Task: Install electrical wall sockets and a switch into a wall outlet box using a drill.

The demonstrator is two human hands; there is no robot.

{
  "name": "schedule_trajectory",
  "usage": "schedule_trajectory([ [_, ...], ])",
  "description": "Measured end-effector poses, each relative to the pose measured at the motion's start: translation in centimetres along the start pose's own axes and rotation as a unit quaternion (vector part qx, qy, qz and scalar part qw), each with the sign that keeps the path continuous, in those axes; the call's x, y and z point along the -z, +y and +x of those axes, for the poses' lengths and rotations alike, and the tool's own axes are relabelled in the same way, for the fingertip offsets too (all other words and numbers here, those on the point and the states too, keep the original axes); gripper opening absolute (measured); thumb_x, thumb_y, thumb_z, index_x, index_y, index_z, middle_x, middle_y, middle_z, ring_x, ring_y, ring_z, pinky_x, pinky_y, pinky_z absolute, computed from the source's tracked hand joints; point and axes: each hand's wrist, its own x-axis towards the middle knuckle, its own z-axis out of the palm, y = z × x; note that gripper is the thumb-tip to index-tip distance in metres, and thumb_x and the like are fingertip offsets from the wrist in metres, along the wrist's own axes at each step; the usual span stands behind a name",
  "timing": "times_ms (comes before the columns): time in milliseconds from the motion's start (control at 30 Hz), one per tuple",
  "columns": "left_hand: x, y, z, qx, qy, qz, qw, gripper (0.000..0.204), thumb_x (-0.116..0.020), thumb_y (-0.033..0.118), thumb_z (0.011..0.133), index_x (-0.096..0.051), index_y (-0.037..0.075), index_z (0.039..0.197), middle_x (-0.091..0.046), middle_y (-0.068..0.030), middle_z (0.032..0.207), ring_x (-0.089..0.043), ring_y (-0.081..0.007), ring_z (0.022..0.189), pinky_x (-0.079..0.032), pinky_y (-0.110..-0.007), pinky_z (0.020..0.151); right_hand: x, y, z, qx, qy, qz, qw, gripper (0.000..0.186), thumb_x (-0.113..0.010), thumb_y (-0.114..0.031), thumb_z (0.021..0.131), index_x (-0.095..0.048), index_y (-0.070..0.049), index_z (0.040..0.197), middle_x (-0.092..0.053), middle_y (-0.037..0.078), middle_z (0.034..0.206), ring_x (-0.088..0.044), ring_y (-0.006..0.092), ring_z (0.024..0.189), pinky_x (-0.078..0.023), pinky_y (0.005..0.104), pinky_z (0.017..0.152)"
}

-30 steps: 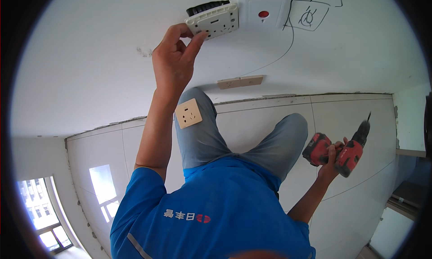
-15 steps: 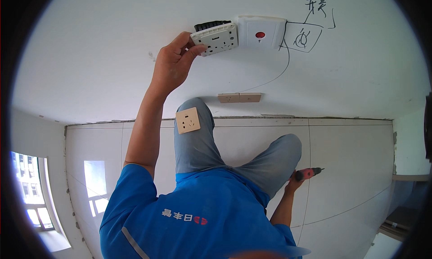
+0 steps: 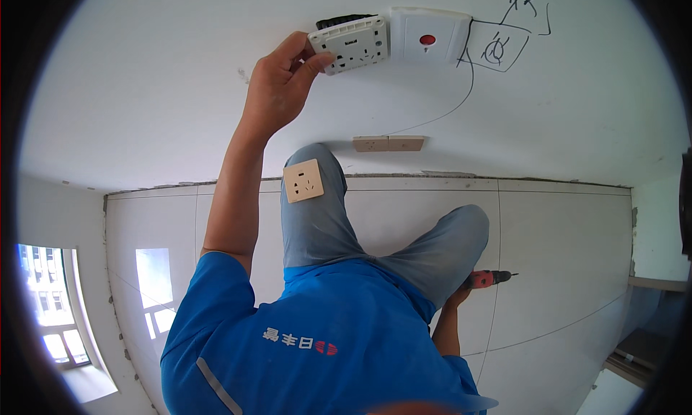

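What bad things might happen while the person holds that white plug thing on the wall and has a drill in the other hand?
1. The white socket plate looks tilted and not flush, held only by the left hand; it might slip or end up crooked.
2. The beige socket plate rests loose on the knee and may slide off onto the tiled floor.
3. The right hand holds the red drill low beside the leg, so the bit could jab something.

— Left hand (image 3: pixel 277 90)?
— Arm stretched full length, wrist straight, fingers curled, thumb and fingertips (image 3: pixel 317 56) pinched together.
— Right hand (image 3: pixel 458 297)?
— Arm lowered beside the thigh, elbow bent, hand mostly hidden behind the knee; grip closed as far as visible.
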Motion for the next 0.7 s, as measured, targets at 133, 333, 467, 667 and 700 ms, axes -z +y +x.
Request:
schedule_trajectory([
  [133, -0.3, -0.3, -0.4, -0.027, -0.003, 0.006, 1.000, 0.021, -0.068, 0.020, 0.102, -0.058, 0.005, 0.093, -0.071, -0.0074, 0.080, -0.057, -0.0102, 0.070, -0.049, -0.028, 0.064, 0.8, 3.2, -0.2, 0.057, -0.038, -0.075, 0.995, 0.040, -0.063, -0.026, 0.100, -0.058, -0.004, 0.132, -0.062, 0.012, 0.131, -0.062, 0.0246, 0.115, -0.049, 0.0381, 0.098],
  [333, -0.7, -0.9, -0.5, -0.046, 0.008, -0.016, 0.999, 0.018, -0.069, 0.018, 0.101, -0.058, 0.004, 0.097, -0.070, -0.0078, 0.079, -0.062, -0.0120, 0.070, -0.050, -0.027, 0.065, 1.0, 4.2, 0.9, 0.038, 0.000, 0.009, 0.999, 0.039, -0.062, -0.026, 0.100, -0.058, -0.002, 0.130, -0.064, 0.012, 0.127, -0.063, 0.0244, 0.111, -0.050, 0.0384, 0.095],
  [467, -1.3, -0.5, -0.3, -0.057, 0.062, -0.078, 0.993, 0.021, -0.070, 0.014, 0.100, -0.058, 0.005, 0.114, -0.069, -0.0082, 0.080, -0.065, -0.0128, 0.074, -0.052, -0.027, 0.069, 1.1, 2.8, 2.1, 0.124, 0.024, -0.114, 0.985, 0.036, -0.061, -0.030, 0.101, -0.059, -0.003, 0.124, -0.066, 0.010, 0.115, -0.065, 0.0232, 0.103, -0.052, 0.0376, 0.091],
  [667, -0.9, 0.2, -0.5, -0.068, 0.013, -0.022, 0.997, 0.045, -0.066, 0.005, 0.100, -0.052, 0.012, 0.143, -0.069, -0.0079, 0.086, -0.066, -0.0134, 0.078, -0.055, -0.029, 0.078, -0.5, 4.0, 4.0, 0.085, 0.037, 0.188, 0.978, 0.027, -0.072, -0.017, 0.093, -0.061, -0.004, 0.115, -0.065, 0.007, 0.101, -0.064, 0.0201, 0.090, -0.053, 0.0364, 0.082],
  [700, -0.8, 0.2, -0.4, -0.071, 0.008, -0.023, 0.997, 0.046, -0.065, 0.005, 0.100, -0.052, 0.013, 0.144, -0.069, -0.0075, 0.086, -0.066, -0.0134, 0.078, -0.055, -0.029, 0.079, -0.6, 3.8, 4.2, 0.094, 0.043, 0.175, 0.979, 0.025, -0.072, -0.015, 0.092, -0.062, -0.003, 0.112, -0.065, 0.007, 0.098, -0.064, 0.0196, 0.086, -0.053, 0.0358, 0.080],
])
